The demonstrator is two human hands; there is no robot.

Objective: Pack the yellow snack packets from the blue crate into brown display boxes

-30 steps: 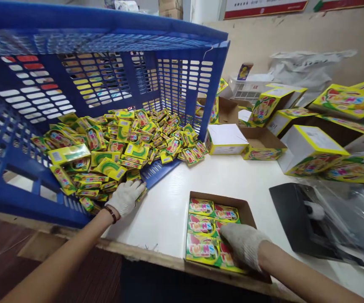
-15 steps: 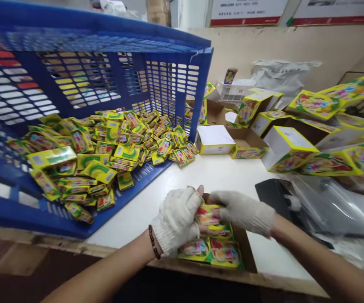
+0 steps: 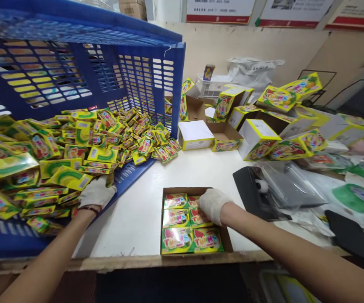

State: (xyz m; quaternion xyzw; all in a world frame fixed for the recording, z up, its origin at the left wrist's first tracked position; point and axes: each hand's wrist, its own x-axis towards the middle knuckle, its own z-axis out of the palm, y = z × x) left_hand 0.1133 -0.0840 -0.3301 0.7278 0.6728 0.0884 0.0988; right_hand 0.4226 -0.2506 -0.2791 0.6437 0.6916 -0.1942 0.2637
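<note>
My left hand (image 3: 97,193), in a white knit glove, is at the near right side of the heap in the blue basket, its fingers closed round a small yellow-green box (image 3: 109,180), which they partly hide. An open shallow carton (image 3: 229,243) lies at the table's front edge, holding two columns of small fruit-print boxes (image 3: 176,240), faces up. My right hand (image 3: 212,205), also gloved, reaches over the carton's right wall. Its fingers are bent down on a box (image 3: 198,216) in the right column; the fingertips are partly hidden.
A big blue basket (image 3: 175,84) lies tipped on its side at left, heaped with small boxes (image 3: 84,134). Display cartons (image 3: 260,139) are piled at the back. A black tape dispenser (image 3: 248,193), plastic bags (image 3: 287,185) and green tape rolls (image 3: 357,197) lie at right.
My left hand has left the carton and moved left into the basket's heap. The right hand stays at the carton, lower on the boxes. The view has swung to the right.
</note>
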